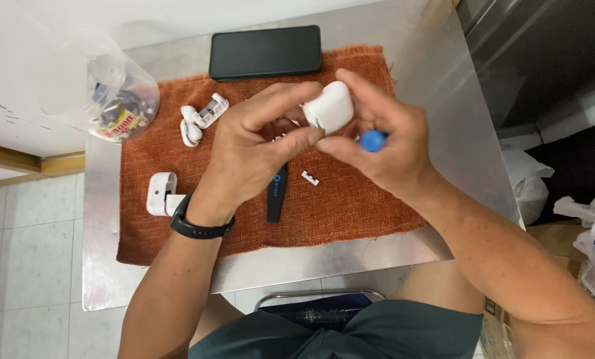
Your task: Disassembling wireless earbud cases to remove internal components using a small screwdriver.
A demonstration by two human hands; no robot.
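Both forearms come up from the bottom of the view and meet in the middle, above the table. The left hand (254,143) is turned with its back to the camera, the wrist is a little bent, and the fingers are curled inward with the thumb pressed forward against the other hand. The right hand (384,136) is opposite to it, its fingers arched over the top and its thumb underneath, closed in a pinch. The two hands touch at the fingertips.
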